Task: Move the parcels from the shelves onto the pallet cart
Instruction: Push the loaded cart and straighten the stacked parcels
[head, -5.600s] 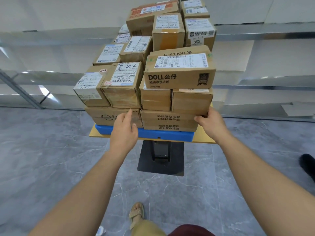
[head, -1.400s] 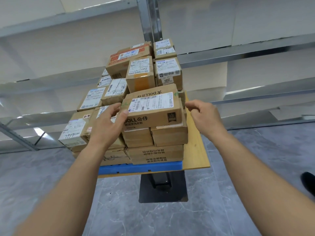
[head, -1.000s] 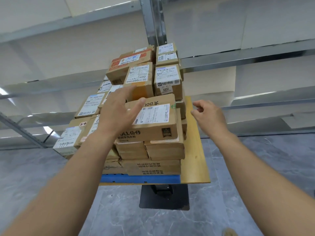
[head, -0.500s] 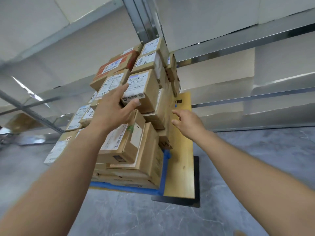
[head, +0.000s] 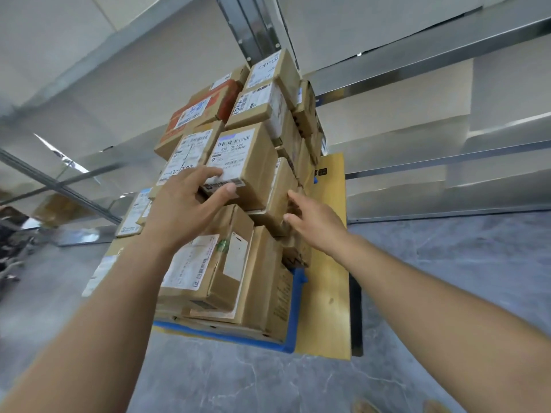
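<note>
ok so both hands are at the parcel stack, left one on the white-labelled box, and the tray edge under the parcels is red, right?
Not red: the tray edge under the parcels is blue, as the head view shows. The rest stands: the left hand is on the white-labelled box and the right hand is at the side of the stack.

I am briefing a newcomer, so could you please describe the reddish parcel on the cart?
Find the pallet cart piled with brown cardboard parcels before the metal shelves. Near the top of the pile, on its left, lies the reddish parcel with a white label. It alone bears orange-red print; its neighbours are plain brown.
</note>
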Demonstrator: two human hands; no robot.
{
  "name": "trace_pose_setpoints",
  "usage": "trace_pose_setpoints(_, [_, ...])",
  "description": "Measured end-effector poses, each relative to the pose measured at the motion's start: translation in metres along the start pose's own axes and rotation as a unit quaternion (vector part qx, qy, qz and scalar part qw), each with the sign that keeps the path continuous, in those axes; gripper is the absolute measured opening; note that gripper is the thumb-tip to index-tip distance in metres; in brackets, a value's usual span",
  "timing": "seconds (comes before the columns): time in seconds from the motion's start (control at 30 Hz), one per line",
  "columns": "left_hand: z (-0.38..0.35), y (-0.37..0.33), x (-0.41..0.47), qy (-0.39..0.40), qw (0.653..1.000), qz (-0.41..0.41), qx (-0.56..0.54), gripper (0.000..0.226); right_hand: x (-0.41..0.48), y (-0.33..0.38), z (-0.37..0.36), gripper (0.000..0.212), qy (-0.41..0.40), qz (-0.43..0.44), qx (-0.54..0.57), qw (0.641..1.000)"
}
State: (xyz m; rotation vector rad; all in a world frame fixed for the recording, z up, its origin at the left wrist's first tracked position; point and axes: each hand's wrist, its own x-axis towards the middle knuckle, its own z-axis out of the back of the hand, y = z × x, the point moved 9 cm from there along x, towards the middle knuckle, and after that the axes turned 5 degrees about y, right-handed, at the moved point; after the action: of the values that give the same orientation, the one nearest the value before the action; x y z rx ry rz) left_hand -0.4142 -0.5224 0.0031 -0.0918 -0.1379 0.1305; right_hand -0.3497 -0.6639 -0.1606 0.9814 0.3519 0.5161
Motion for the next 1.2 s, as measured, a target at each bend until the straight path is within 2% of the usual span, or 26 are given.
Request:
trace_pose_setpoints(0.27, [0.009, 0.000, 0.013, -0.010, 1.000, -0.026, 0.014, 0.072, 0.000, -0.022, 0.015, 0.050, -0.042, -0.048, 0.037, 0.997])
trace_pose_setpoints(0.43, [-0.002, 0.004, 0.017, 0.004, 1.000, -0.015, 0.005, 0.080, -0.005, -0.060, -0.009, 0.055, 0.010, -0.102, 0.059, 0.993])
trace_pose_setpoints(0.53, [-0.005, 0.005, 0.015, 0.008, 1.000, 0.002, -0.007, 0.074, -0.002, -0.071, -0.024, 0.058, 0.046, -0.116, 0.088, 0.988])
trace_pose_setpoints(0.77, [-0.001, -0.001, 0.015, -0.002, 0.997, 0.039, -0.064, 0.061, 0.009, -0.078, -0.040, 0.061, 0.089, -0.107, 0.142, 0.980])
trace_pose_setpoints(0.87, [0.000, -0.004, 0.017, -0.006, 0.998, 0.054, -0.040, 0.050, 0.012, -0.075, -0.044, 0.062, 0.104, -0.100, 0.145, 0.979])
trace_pose_setpoints(1.0, [0.001, -0.003, 0.016, -0.004, 0.997, 0.072, -0.010, 0.048, 0.016, -0.069, -0.049, 0.062, 0.119, -0.089, 0.141, 0.979])
trace_pose_setpoints(1.1, [0.003, 0.000, 0.016, 0.005, 0.996, 0.087, -0.007, 0.053, 0.019, -0.064, -0.053, 0.062, 0.126, -0.082, 0.133, 0.980])
trace_pose_setpoints(1.2, [0.005, 0.005, 0.015, 0.013, 0.994, 0.109, -0.017, 0.068, 0.019, -0.060, -0.056, 0.062, 0.128, -0.074, 0.132, 0.980])
